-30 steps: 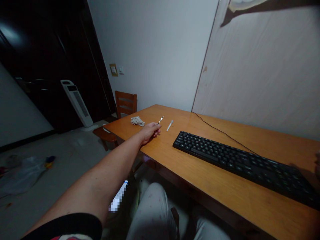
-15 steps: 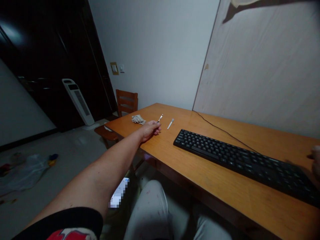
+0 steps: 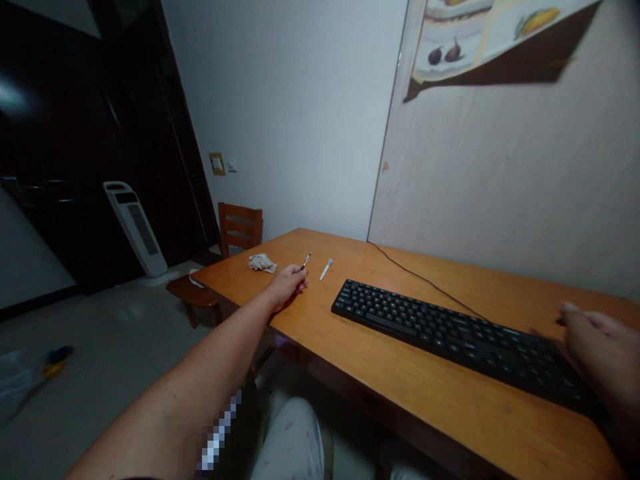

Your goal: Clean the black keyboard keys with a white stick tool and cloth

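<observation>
My left hand (image 3: pixel 289 285) rests on the far left part of the table, its fingers closed round a slim pen-like tool with a shiny tip (image 3: pixel 307 260) that points away from me. Just right of it lies a small white brush-like tool (image 3: pixel 326 269). A crumpled greyish cloth or paper (image 3: pixel 263 263) sits to the left of that hand. Over the right end of a black keyboard (image 3: pixel 450 333) is my right hand (image 3: pixel 603 343), fingers curled together in a pinch. Something small and dark shows at its fingertips, too unclear to name.
The wooden table (image 3: pixel 400 393) runs along the wall, with a thin black cable (image 3: pixel 425 275) behind the keyboard. A wooden chair (image 3: pixel 241 227) stands at the far end. On the floor are a white tower appliance (image 3: pixel 136 230) and plastic wrapping (image 3: pixel 20 377).
My view has turned right and up, showing a wall poster. My right hand has come further into view from the right edge. The left hand keeps its hold on the slim tool.
</observation>
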`<state>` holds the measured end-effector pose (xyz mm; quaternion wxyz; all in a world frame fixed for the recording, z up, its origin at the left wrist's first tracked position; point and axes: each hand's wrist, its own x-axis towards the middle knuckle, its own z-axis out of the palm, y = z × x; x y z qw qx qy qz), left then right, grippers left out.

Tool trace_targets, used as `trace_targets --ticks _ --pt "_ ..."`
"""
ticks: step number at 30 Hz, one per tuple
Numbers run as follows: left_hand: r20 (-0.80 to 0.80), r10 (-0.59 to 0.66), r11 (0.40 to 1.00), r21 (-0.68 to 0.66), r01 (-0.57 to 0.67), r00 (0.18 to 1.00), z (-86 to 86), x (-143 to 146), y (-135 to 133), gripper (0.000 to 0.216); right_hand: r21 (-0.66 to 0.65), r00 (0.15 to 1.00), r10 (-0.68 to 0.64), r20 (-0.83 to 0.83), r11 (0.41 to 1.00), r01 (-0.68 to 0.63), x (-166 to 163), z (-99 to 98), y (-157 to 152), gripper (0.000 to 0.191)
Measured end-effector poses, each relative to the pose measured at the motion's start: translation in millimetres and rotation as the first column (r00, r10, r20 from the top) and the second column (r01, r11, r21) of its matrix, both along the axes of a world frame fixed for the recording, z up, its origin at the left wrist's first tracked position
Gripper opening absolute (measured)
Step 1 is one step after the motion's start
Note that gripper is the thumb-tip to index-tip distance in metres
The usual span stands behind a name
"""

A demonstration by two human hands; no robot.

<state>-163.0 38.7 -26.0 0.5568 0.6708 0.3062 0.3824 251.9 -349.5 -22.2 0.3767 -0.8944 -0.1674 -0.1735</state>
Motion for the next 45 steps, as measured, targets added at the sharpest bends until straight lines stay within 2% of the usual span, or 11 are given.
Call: trace_targets --ticks 3,7,13,20,23,26,30,33,39,42,45 --pt "-0.035 0.017 0.997 0.075 -0.014 0.999 -4.8 3 -1 0.027 0.063 0.997 0.011 -0.082 0.998 -0.006 -16 11.2 1 0.040" --pt "-0.117 0.071 0.974 0.221 -0.044 0.991 -10.9 7 -1 0.023 0.083 0.995 0.033 -0.094 0.996 -0.025 -22 17.1 1 0.040" --pt "-0.252 0.191 0.883 0.466 -0.054 0.949 -5.0 2 -3 0.013 0.065 0.992 0.065 -0.108 0.996 -0.059 -11 13.7 3 0.043" --pt "-0.367 0.187 0.841 0.540 0.044 0.911 0.6 2 -10 0.020 0.104 0.995 0.064 -0.074 0.993 -0.056 2 6.5 6 0.041" --pt "-0.367 0.164 0.857 0.513 0.051 0.916 0.1 6 -7 0.020 0.111 0.996 0.078 -0.053 0.991 -0.071 3 4.9 5 0.043" --pt "-0.321 0.175 0.888 0.461 -0.008 0.931 -2.7 14 -2 0.024 0.095 0.996 0.089 -0.025 0.992 -0.086 4 3.5 4 0.044" --pt "-0.186 0.218 0.923 0.357 -0.141 0.958 -7.9 32 3 0.030 0.046 0.995 0.101 -0.016 0.994 -0.100 8 2.8 3 0.041" --pt "-0.071 0.203 0.955 0.237 -0.181 0.977 -9.3 56 0 0.040 -0.022 0.995 0.088 -0.044 0.996 -0.089 13 2.8 1 0.039" --pt "0.113 0.125 0.991 0.022 -0.128 0.986 1.7 101 -12 0.044 -0.076 0.992 0.084 -0.091 0.993 -0.091 22 -5.0 -3 0.046" --pt "0.159 0.088 0.995 -0.050 -0.081 0.983 6.1 112 -15 0.043 -0.089 0.989 0.079 -0.122 0.992 -0.090 22 -10.2 -1 0.048" --pt "0.185 0.065 0.994 -0.095 -0.048 0.981 4.0 114 -15 0.042 -0.111 0.983 0.143 -0.119 0.981 -0.156 18 -11.9 4 0.051"
